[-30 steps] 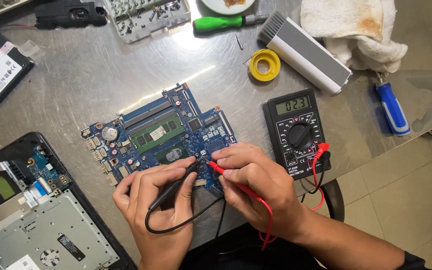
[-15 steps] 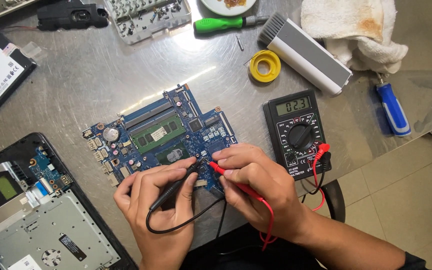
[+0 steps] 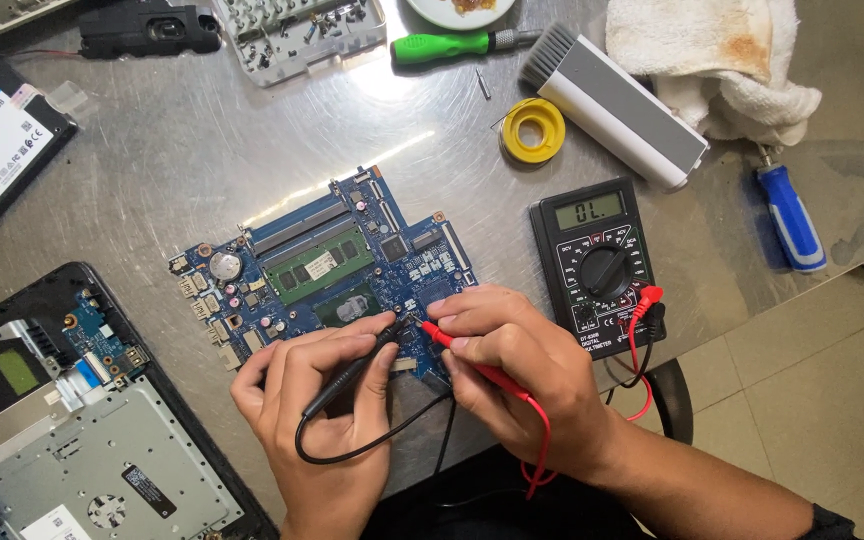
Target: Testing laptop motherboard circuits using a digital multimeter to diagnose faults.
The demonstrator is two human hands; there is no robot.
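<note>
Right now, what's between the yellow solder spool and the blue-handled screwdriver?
In the head view, the grey-and-white brush block lies slantwise between the yellow solder spool and the blue-handled screwdriver, with bare metal table after it. The stained cloth sits just above that line.

Multimeter [image 3: 597, 267] display changed: earlier showed a number, now shows an over-range style reading. Red probe [image 3: 472, 362] tip in right hand [image 3: 522, 375] shifted slightly on blue motherboard [image 3: 322, 270]. Rest same.

The hands [image 3: 422, 385] hide the blue motherboard's [image 3: 322, 265] near edge, and the opened laptop base [image 3: 62, 430] is cut off at the frame's left and bottom
</note>
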